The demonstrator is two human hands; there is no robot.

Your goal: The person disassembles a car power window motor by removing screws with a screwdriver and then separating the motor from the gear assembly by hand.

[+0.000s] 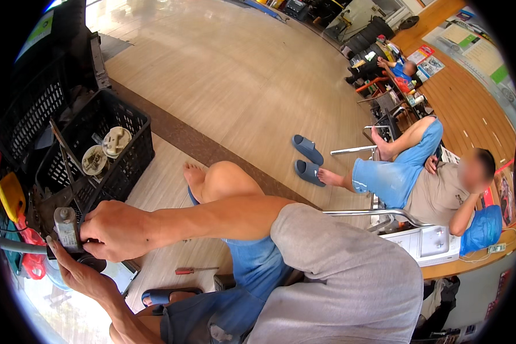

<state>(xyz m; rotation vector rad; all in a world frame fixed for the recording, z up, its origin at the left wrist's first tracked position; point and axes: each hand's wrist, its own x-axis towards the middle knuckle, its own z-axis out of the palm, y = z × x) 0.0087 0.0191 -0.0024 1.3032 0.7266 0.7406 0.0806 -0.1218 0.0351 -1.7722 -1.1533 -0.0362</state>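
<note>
At the left, a small silver metal housing (66, 228) on a dark mount sits between my two hands. My left hand (83, 275) reaches up from below, its long fingers pressed along the housing's lower left side. My right hand (112, 229) is curled at the housing's right, gripping something hidden by the fingers. A dark round part (92, 264) shows just below them, beside a grey hose (20, 245). A red-handled screwdriver (186, 270) lies on the floor to the right of my hands.
Above my hands stands a black crate (137, 149) holding round pale parts (116, 140). A yellow object (8, 195) is at far left. A co-worker (436, 183) sits at right by grey slippers (307, 172); another person (401, 71) sits farther back near stacked tyres (367, 37).
</note>
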